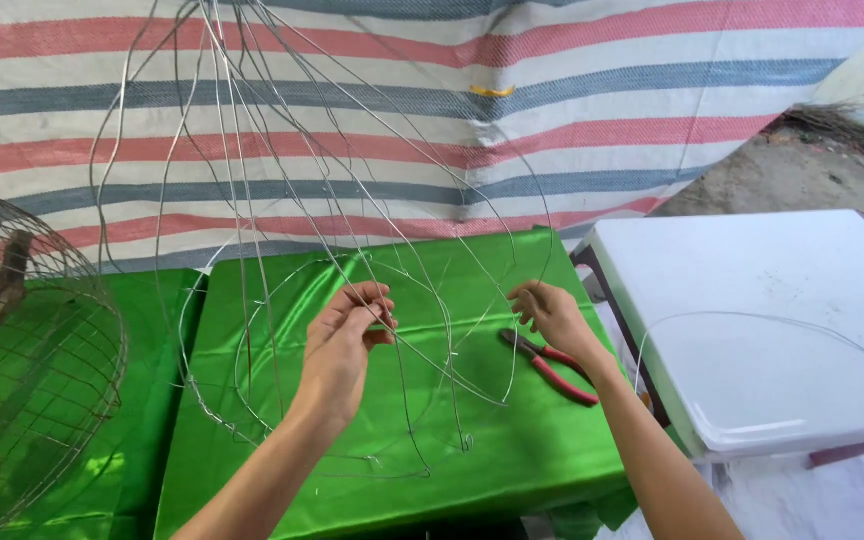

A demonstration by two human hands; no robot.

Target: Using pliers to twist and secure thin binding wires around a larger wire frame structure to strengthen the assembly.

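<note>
I see my left hand (344, 335) pinching a strand of the thin wire frame (352, 250), which stands on the green-draped bench (512, 440) and loops upward. My right hand (547, 312) pinches another strand, fingers curled. Red-handled pliers (550, 367) lie just beside it; a wire cage (27, 370) sits left, a white table (772, 320) right.

Left hand (342, 340) pinching a strand of the wire frame (352, 260) over the green-covered bench (512, 450), right hand (550, 312) touching another strand, red-handled pliers (550, 366) just beside.
</note>
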